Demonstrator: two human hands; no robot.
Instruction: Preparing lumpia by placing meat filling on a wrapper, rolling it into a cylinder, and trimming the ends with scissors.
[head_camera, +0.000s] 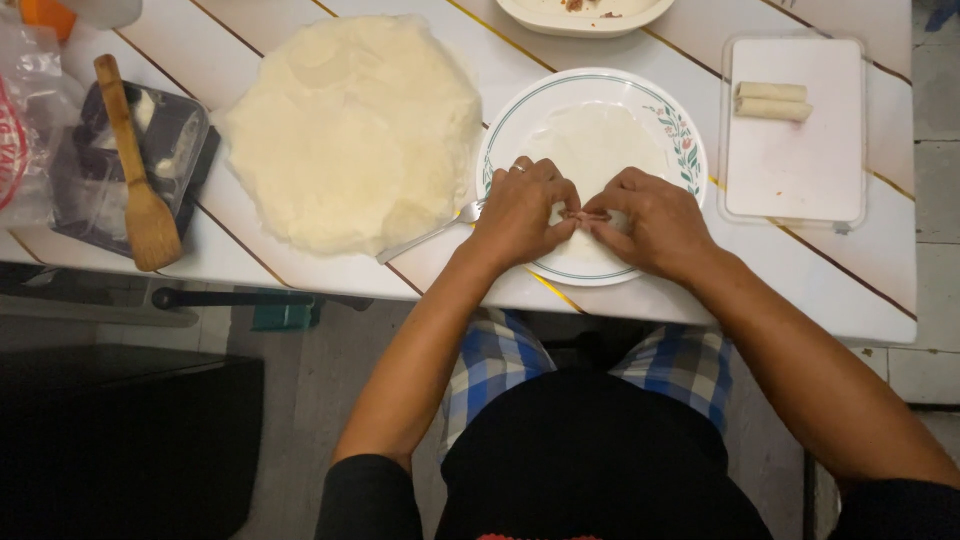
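1. As you bent over the table (300, 265), your left hand (520, 212) and right hand (648, 222) met at the near edge of the floral-rimmed plate (690, 150), thumbs and fingertips almost touching.
2. Your fingers were closed in a pinch on the near edge of the thin wrapper (600, 140) that lay flat on the plate; a bit of pinkish filling (583, 216) showed between them.
3. The step in hand looked like the first fold: the wrapper's near edge was being pulled up and over the filling, with most of the sheet flat and unrolled beyond your hands.
4. In my judgement the next move called for even pressure from both hands, so the roll would start tight and the thin sheet would not tear.
5. A metal spoon (430, 236) lay just beside your left hand, its handle on the table and its bowl end hidden under the hand.
6. A stack of round wrappers (355, 130) sat to your left, close to the plate.
7. Two finished rolls (772, 101) lay side by side on a white tray (795, 170) to your right.
8. Farther left, a wooden spatula (135, 175) rested across a dark container (175, 150).
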